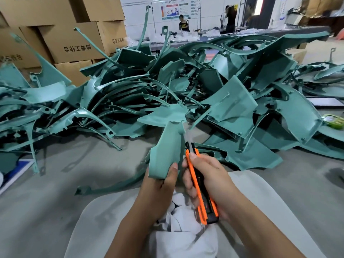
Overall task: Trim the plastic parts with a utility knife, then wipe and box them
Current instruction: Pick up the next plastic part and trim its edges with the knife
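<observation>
On the floor in front there's a huge heap of teal parts sprawled right across, with stacked cardboard boxes behind it on the left, flaps closed so can't tell what's in them, and a white cloth bunched in the lap. Left hand grips the bottom edge of one part held upright over the knees, right hand is wrapped around an orange knife with the blade up against that part's right edge

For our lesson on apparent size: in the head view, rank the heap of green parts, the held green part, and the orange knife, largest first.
1. heap of green parts
2. held green part
3. orange knife, close to the held part in length but narrower; both sit nearest the camera.
</observation>
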